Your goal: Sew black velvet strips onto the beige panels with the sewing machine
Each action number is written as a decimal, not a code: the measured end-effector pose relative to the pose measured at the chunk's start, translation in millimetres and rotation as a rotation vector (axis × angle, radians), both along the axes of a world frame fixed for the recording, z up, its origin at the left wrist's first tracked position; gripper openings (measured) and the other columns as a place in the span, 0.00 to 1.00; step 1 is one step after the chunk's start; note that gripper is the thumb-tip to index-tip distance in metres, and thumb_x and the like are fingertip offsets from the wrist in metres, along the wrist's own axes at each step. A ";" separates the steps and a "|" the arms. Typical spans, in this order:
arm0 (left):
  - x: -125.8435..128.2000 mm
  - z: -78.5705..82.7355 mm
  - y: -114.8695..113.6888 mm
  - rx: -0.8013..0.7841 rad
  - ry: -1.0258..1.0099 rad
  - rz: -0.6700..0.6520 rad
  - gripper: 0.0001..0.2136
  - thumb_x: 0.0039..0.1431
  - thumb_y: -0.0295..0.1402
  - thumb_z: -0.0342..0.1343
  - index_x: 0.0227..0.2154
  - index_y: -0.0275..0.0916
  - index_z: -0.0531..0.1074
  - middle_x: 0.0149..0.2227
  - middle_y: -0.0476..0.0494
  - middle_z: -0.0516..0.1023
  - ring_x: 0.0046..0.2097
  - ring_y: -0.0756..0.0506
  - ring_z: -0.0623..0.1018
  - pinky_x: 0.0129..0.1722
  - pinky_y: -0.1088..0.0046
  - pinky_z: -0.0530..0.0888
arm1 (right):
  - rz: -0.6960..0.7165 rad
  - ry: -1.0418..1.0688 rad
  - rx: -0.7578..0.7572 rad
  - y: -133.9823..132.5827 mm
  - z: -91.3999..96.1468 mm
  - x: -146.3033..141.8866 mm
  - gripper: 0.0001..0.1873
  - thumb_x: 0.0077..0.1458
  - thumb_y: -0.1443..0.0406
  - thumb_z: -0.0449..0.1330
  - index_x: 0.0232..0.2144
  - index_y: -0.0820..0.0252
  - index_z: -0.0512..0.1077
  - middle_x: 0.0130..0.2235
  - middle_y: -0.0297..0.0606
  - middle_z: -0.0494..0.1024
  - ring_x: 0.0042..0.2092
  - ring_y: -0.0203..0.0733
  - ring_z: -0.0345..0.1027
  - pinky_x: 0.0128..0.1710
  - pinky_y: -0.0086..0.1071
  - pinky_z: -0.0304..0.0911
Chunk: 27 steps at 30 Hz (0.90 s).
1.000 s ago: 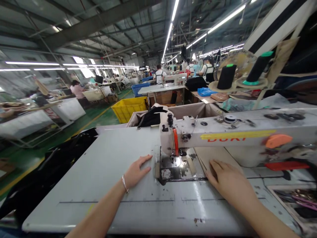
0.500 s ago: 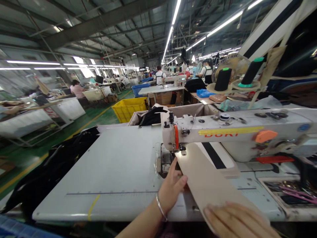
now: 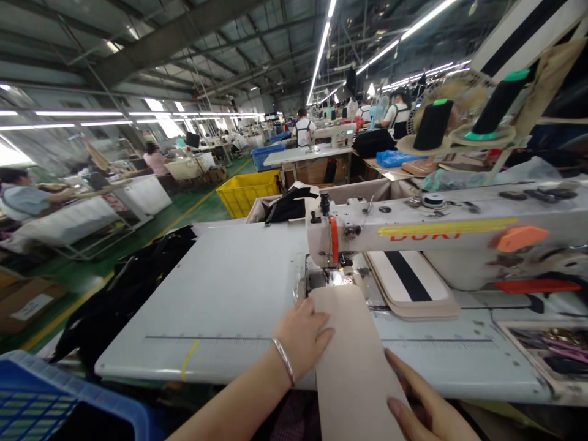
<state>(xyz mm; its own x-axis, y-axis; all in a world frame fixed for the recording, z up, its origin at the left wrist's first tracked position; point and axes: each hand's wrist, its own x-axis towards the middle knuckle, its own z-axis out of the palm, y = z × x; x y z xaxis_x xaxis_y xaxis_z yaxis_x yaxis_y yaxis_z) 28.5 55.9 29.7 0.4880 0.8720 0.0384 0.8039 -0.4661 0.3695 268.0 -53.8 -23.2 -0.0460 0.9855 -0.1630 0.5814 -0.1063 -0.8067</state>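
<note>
A long beige fabric panel (image 3: 349, 349) with rounded corners lies lengthwise towards me, its far end just in front of the needle area of a white sewing machine (image 3: 367, 229). My left hand (image 3: 303, 337), with a silver bangle at the wrist, holds the panel's left edge near that far end, its thumb over the surface. Lower down, my right hand (image 3: 425, 401) grips the right edge, thumb on top and fingers partly hidden beneath. The machine's lamp lights the presser foot area (image 3: 339, 278). Behind the panel, a stack of white-and-beige pieces with a black stripe (image 3: 408, 282) rests under the machine arm.
Black fabric (image 3: 133, 288) hangs along the table's left side. A blue basket (image 3: 78, 383) stands at lower left, a yellow bin (image 3: 250, 193) beyond the table. Thread cones (image 3: 432, 125) stand behind the machine; a tray of tools (image 3: 555, 349) is at right. Other people work further off.
The panel has come out from beneath the machine head towards me and swung straighter. My right hand went from lying flat on it to gripping its right edge. The camera view has shifted.
</note>
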 end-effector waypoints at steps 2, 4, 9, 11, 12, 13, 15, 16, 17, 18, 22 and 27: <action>1.5 -3.8 13.3 0.137 0.048 -0.123 0.18 0.60 0.40 0.55 0.53 0.44 0.70 0.56 0.40 0.67 0.58 0.37 0.66 0.60 0.52 0.62 | -0.048 -0.007 0.024 9.7 0.5 -9.3 0.34 0.53 0.54 0.53 0.60 0.61 0.62 0.58 0.39 0.68 0.60 0.47 0.59 0.58 0.38 0.57; 1.8 -12.6 27.0 0.182 0.064 -0.211 0.22 0.62 0.40 0.54 0.57 0.44 0.64 0.61 0.41 0.62 0.62 0.38 0.61 0.64 0.53 0.57 | -0.066 -0.010 0.055 18.1 0.6 -15.5 0.35 0.54 0.53 0.51 0.60 0.63 0.62 0.59 0.41 0.67 0.60 0.47 0.59 0.60 0.39 0.54; -2.2 -28.1 52.0 0.209 0.080 -0.266 0.21 0.64 0.39 0.51 0.58 0.42 0.62 0.61 0.40 0.61 0.63 0.40 0.59 0.65 0.52 0.56 | -0.098 -0.014 0.075 31.9 -0.1 -23.6 0.35 0.54 0.53 0.50 0.60 0.65 0.62 0.56 0.44 0.70 0.56 0.47 0.65 0.57 0.38 0.58; -3.0 -29.7 57.6 0.223 0.068 -0.274 0.20 0.65 0.38 0.50 0.58 0.42 0.62 0.61 0.39 0.61 0.63 0.40 0.59 0.65 0.51 0.56 | -0.109 -0.022 0.085 34.9 -0.3 -25.2 0.35 0.54 0.53 0.50 0.60 0.65 0.62 0.55 0.45 0.71 0.55 0.47 0.67 0.56 0.38 0.60; -3.1 -30.3 59.7 0.229 0.061 -0.276 0.20 0.65 0.38 0.50 0.58 0.42 0.62 0.61 0.39 0.61 0.63 0.40 0.59 0.65 0.51 0.55 | -0.112 -0.024 0.087 35.9 -0.5 -25.6 0.35 0.54 0.53 0.50 0.60 0.65 0.62 0.54 0.45 0.72 0.53 0.47 0.68 0.55 0.38 0.62; -3.1 -30.9 61.3 0.233 0.054 -0.276 0.20 0.65 0.37 0.50 0.58 0.41 0.63 0.61 0.39 0.61 0.63 0.40 0.60 0.65 0.51 0.55 | -0.115 -0.024 0.088 36.8 -0.8 -25.8 0.34 0.54 0.53 0.51 0.60 0.65 0.62 0.53 0.45 0.73 0.52 0.47 0.69 0.54 0.38 0.63; -2.8 -32.6 63.3 0.238 0.041 -0.273 0.19 0.65 0.37 0.50 0.57 0.41 0.63 0.60 0.39 0.62 0.63 0.39 0.60 0.65 0.50 0.55 | -0.119 -0.015 0.096 38.1 -1.6 -25.6 0.34 0.54 0.54 0.51 0.60 0.64 0.62 0.52 0.44 0.74 0.49 0.46 0.71 0.51 0.37 0.65; -2.5 -33.5 63.9 0.241 0.034 -0.271 0.19 0.65 0.36 0.50 0.57 0.41 0.64 0.60 0.39 0.62 0.63 0.39 0.60 0.65 0.50 0.55 | -0.120 -0.010 0.097 38.7 -2.0 -25.4 0.34 0.54 0.53 0.51 0.60 0.63 0.62 0.51 0.43 0.74 0.49 0.46 0.71 0.50 0.36 0.66; -2.3 -34.5 64.3 0.246 0.027 -0.269 0.19 0.65 0.36 0.50 0.57 0.41 0.64 0.59 0.38 0.62 0.63 0.39 0.60 0.65 0.50 0.55 | -0.118 -0.008 0.094 39.5 -2.3 -25.3 0.34 0.54 0.53 0.51 0.60 0.63 0.62 0.51 0.43 0.74 0.48 0.46 0.71 0.49 0.36 0.66; -2.2 -35.4 64.6 0.251 0.020 -0.266 0.19 0.64 0.36 0.50 0.57 0.41 0.64 0.59 0.38 0.62 0.63 0.39 0.60 0.65 0.50 0.55 | -0.113 -0.008 0.085 40.4 -2.4 -25.3 0.34 0.54 0.53 0.51 0.60 0.63 0.62 0.51 0.43 0.75 0.47 0.45 0.72 0.49 0.36 0.67; -3.2 -39.2 67.1 0.274 0.002 -0.263 0.19 0.65 0.37 0.49 0.57 0.41 0.64 0.59 0.37 0.62 0.62 0.38 0.60 0.64 0.50 0.57 | -0.104 -0.030 0.045 43.5 -4.2 -25.8 0.37 0.54 0.50 0.50 0.61 0.63 0.60 0.52 0.43 0.74 0.48 0.46 0.71 0.51 0.38 0.66; -3.9 -45.4 72.1 0.324 0.026 -0.267 0.19 0.66 0.39 0.47 0.57 0.43 0.64 0.58 0.38 0.62 0.62 0.40 0.61 0.65 0.54 0.57 | -0.096 -0.048 0.095 44.3 -22.0 -11.7 0.34 0.51 0.48 0.53 0.60 0.47 0.63 0.50 0.37 0.76 0.49 0.49 0.72 0.48 0.38 0.69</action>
<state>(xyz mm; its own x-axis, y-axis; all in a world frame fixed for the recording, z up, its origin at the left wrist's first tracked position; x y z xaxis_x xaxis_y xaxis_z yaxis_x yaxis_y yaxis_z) 24.6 128.0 -15.7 0.6999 0.6594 0.2746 0.6461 -0.7483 0.1503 256.2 -9.5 -45.2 0.0552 0.9961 -0.0683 0.6107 -0.0878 -0.7870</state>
